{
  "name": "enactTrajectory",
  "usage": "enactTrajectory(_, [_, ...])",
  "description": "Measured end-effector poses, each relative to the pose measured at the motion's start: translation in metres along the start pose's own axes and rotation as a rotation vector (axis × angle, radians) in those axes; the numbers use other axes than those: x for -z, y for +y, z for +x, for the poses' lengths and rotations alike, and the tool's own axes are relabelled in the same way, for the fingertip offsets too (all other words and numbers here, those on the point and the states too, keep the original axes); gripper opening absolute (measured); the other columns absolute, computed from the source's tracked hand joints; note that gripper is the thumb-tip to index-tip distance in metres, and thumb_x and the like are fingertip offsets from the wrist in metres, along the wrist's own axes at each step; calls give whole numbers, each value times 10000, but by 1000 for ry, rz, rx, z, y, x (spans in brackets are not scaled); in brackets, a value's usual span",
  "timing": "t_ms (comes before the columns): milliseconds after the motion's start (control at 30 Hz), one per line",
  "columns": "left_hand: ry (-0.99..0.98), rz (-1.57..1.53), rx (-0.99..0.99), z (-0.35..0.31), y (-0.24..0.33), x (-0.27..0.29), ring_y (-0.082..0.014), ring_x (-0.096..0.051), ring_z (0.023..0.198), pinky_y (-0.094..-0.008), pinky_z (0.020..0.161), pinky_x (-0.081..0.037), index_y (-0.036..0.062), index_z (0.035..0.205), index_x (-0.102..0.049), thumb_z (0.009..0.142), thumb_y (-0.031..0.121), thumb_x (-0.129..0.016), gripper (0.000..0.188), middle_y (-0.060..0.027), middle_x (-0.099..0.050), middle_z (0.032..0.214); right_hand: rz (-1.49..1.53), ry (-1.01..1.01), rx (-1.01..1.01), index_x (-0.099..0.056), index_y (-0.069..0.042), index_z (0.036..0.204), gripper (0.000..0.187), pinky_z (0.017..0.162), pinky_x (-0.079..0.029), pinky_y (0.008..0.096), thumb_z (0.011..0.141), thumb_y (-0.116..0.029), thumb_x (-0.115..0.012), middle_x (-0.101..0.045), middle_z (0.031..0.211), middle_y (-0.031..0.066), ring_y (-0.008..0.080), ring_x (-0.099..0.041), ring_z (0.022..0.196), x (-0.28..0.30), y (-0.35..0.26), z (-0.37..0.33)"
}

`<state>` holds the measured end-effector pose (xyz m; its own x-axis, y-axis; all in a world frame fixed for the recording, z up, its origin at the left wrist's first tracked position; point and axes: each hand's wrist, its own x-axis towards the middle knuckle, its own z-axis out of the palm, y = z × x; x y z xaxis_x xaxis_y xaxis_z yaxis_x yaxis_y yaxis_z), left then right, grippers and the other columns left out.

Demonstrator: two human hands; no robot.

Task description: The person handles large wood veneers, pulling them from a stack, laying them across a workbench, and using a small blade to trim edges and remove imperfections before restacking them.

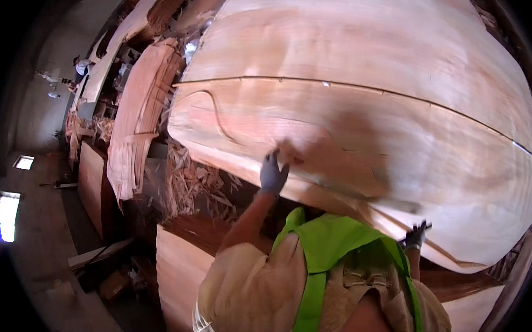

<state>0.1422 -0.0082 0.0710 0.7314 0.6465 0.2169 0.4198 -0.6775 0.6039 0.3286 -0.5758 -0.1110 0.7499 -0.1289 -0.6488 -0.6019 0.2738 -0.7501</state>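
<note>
Far left: a concrete floor (41, 259) with two bright patches of light; a person (82, 67) stands far off at the top.
Left of middle: a curved stack of veneer strips (139, 112) hangs over a frame, with loose wood scraps (189, 184) heaped beneath it.
Lower left: a flat pile of veneer (179, 276) sits below, and a small brown box (114, 284) lies on the floor beside it; no label is legible.
Left hand (273, 173): gloved, fingers spread flat on the near edge of the big veneer sheet (364, 102), pressing rather than gripping.
Sheet: it fills the upper right, wide and pale pink-brown, with a long dark split running across it.
Right hand (415, 235): gloved, at the sheet's lower right edge; whether it pinches the edge or only touches it cannot be told.
Progress: judging by this, the sheet is held at two points along its near edge, not yet settled on a pile.
Signs: none visible.
</note>
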Motion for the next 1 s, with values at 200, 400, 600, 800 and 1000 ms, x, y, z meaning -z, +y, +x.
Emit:
enactTrajectory(200, [-179, 778, -151, 100, -19, 10, -308, -298, 1328, -448, 1047, -280, 103, 1450, -183, 744, 126, -596, 819, -144, -238, 1486, -32, -259, 145, -353, -86, 1347, 655, 543, -430, 269, 871, -496, -537, -540, 1219, 119, 111, -417, 524, -114, -24, 31])
enactTrajectory(400, [-343, 913, -172, 141, -32, -7, -256, -488, 1114, -520, 1027, -286, 176, 1134, -586, 850, 143, -453, 315, -102, -555, 1131, 140, -79, 40, -303, -261, 1406, 582, 493, -365, 208, 903, -421, -549, -576, 936, -39, 85, -420, 579, -138, -46, 19])
enactTrajectory(600, [-226, 821, -132, 163, -46, -15, -257, -538, 1085, -428, 798, -462, 126, 1040, -608, 844, 159, -491, 231, -113, -528, 1207, -243, -111, 282, -9, -165, 1481, 872, 440, -404, 218, 877, -378, -600, -606, 895, 74, 74, -476, 546, -150, -71, -7])
enactTrajectory(800, [-169, 860, -266, 182, -51, -20, -241, -603, 897, -395, 726, -449, 182, 830, -651, 795, 153, -512, 146, -67, -609, 921, 99, -138, 170, -47, -296, 1477, 778, 627, -503, 304, 901, -270, -569, -348, 1415, 32, 138, -455, 1055, -165, -67, -2])
enactTrajectory(1000, [-16, 776, -283, 165, -29, 25, -246, -606, 866, -446, 948, -379, 169, 904, -608, 736, 146, -569, 174, -64, -612, 809, -99, -133, 277, -179, -251, 1456, 710, 579, -427, 305, 885, -237, -600, -508, 821, -1, 150, -478, 679, -150, -58, 51])
